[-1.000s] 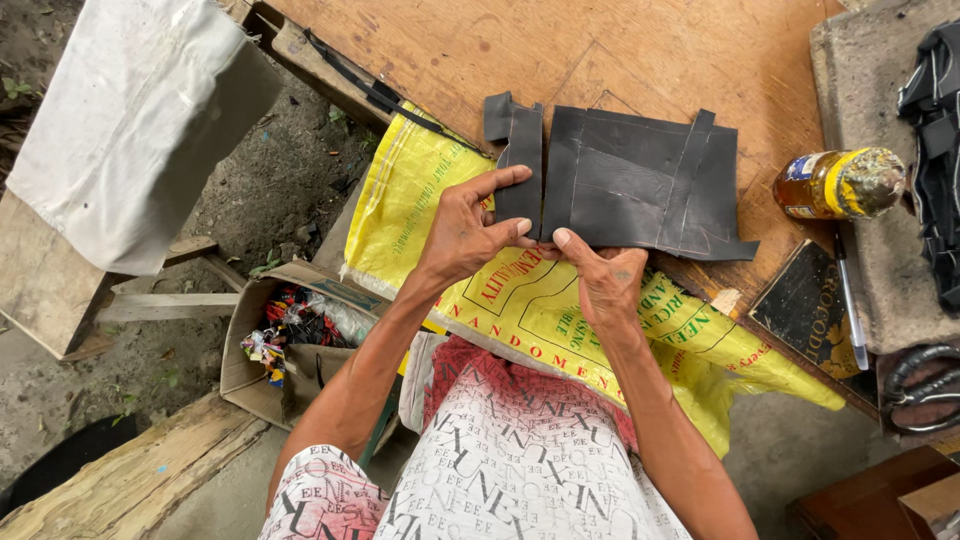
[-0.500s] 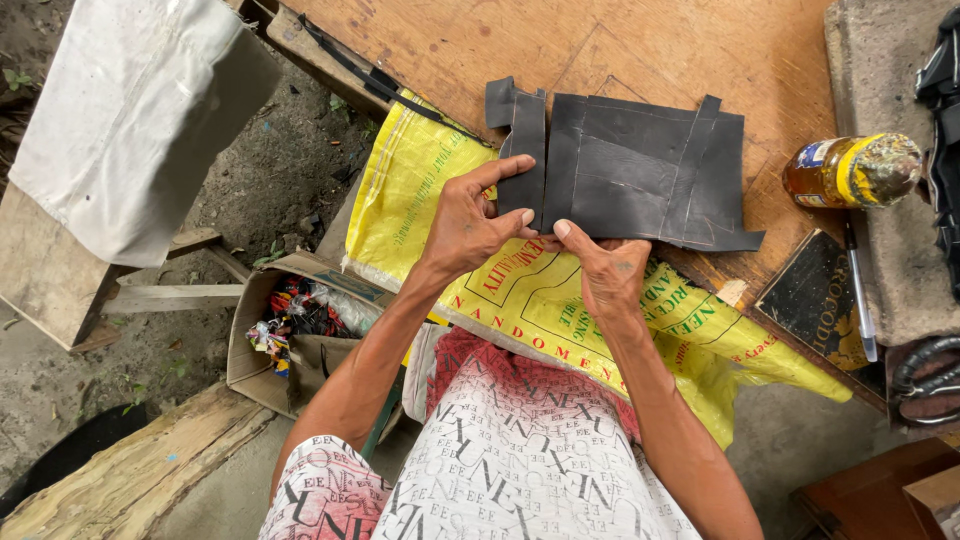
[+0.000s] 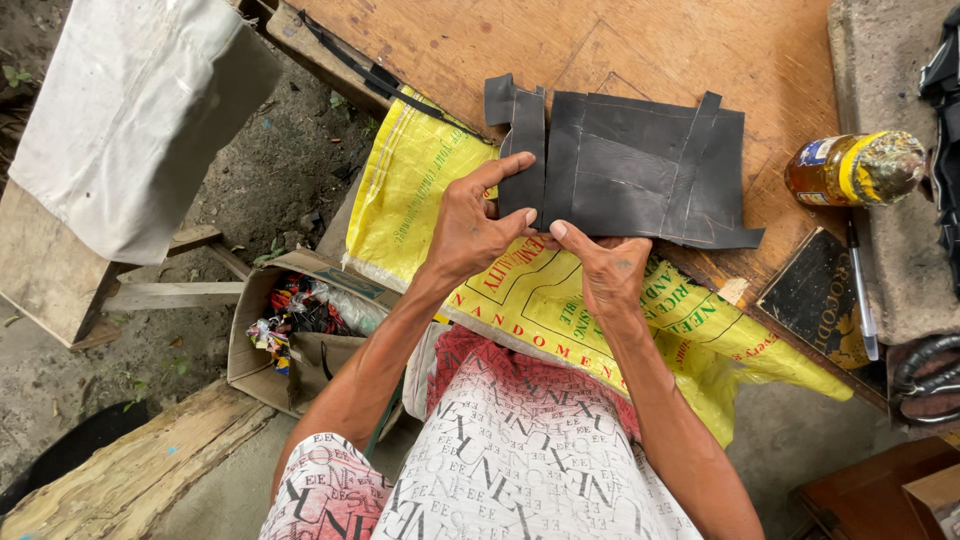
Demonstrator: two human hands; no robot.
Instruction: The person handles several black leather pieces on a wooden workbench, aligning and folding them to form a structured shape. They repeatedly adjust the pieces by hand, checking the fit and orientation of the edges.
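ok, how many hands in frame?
2. Left hand grips the near-left edge of the black rubber sheet on the wooden board; right hand pinches its near edge beside it. No other person's hands visible.

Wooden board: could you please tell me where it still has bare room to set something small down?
The wooden board is bare along its far side, beyond the black rubber sheet, and between that sheet and the bottle. The near edge is crowded: the left hand and right hand grip the sheet over the yellow sack, with a dark booklet and pen at right.
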